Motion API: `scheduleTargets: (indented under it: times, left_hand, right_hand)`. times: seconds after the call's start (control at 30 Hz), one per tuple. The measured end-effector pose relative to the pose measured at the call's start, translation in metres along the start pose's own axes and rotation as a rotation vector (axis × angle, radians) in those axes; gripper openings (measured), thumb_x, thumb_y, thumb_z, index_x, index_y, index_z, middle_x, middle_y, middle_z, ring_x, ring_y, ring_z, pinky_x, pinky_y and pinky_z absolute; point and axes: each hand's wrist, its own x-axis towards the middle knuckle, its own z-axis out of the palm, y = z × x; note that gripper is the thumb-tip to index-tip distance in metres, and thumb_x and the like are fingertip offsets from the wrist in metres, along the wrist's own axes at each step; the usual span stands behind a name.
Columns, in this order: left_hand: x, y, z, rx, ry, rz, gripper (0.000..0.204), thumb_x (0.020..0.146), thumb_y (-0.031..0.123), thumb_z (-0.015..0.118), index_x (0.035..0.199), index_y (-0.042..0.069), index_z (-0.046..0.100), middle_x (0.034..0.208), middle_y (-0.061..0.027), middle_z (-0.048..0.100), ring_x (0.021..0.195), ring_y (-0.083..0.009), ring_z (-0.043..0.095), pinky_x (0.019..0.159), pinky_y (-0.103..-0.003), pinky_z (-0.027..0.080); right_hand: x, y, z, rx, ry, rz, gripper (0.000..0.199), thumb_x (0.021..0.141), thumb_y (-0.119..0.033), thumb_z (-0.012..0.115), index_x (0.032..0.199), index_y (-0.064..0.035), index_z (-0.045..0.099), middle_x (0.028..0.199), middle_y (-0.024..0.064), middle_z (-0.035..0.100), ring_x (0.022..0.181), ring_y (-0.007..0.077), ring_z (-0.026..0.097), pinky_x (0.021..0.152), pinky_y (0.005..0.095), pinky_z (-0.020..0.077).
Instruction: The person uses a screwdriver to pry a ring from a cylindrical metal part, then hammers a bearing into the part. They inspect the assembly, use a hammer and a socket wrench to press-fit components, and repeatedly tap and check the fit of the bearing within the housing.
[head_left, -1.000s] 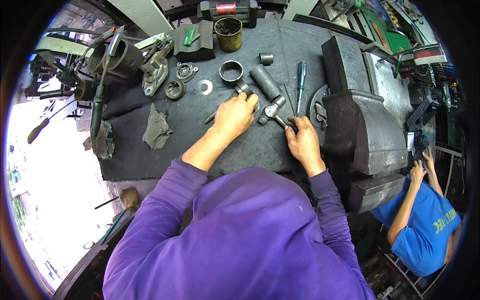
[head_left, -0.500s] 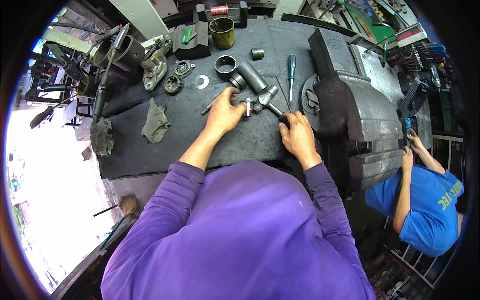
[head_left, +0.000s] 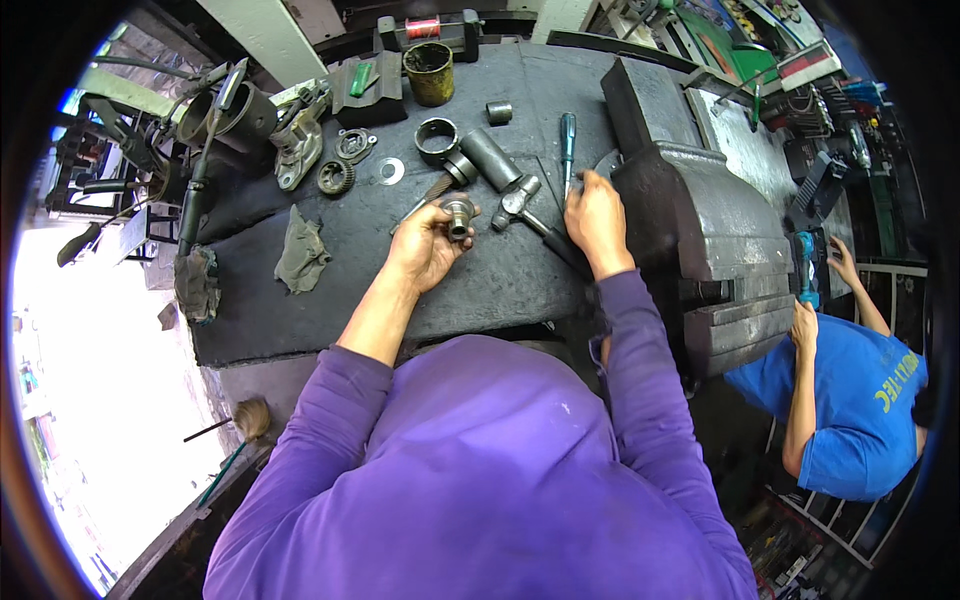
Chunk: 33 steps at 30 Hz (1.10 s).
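Note:
My left hand [head_left: 424,252] holds a small stepped metal fitting [head_left: 459,217], shiny with a hollow end, just above the bench. Beyond the hand lies a rod-like part with a ridged section [head_left: 440,186]. My right hand [head_left: 598,228] is at the right, its fingers curled down beside the blade of a blue-handled screwdriver [head_left: 568,140]. A round plate [head_left: 608,163] is partly covered by that hand; whatever the fingertips pinch is hidden. Between my hands a ball-peen hammer [head_left: 516,203] rests, its dark handle pointing toward me, near a grey metal tube [head_left: 491,160].
A large bench vise [head_left: 700,220] stands at the right. Along the back are a metal ring [head_left: 436,138], a short sleeve [head_left: 499,112], a yellowish can [head_left: 429,75] and a washer [head_left: 391,171]. A grey rag [head_left: 302,252] lies left. A co-worker in blue [head_left: 850,410] holds a teal tool.
My left hand has picked up the metal fitting that stood on the bench. My right hand has left the hammer handle and moved farther away, beside the screwdriver. The view has shifted slightly.

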Motion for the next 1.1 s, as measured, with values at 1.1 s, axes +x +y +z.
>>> scheduleTargets:
  times: [1.1]
  left_hand:
    - [-0.014,0.049,0.087,-0.208,0.251,-0.100,0.027,0.113,0.035,0.048,0.106,0.011,0.058,0.084,-0.0028,0.058,0.060,-0.0147,0.047,0.055,-0.031,0.036]
  right_hand:
    - [-0.030,-0.131,-0.087,0.318,0.150,-0.452,0.062,0.093,-0.001,0.069,0.152,0.0057,0.051,0.103,0.0220,0.075,0.082,0.0359,0.076,0.071,0.0435,0.0612]
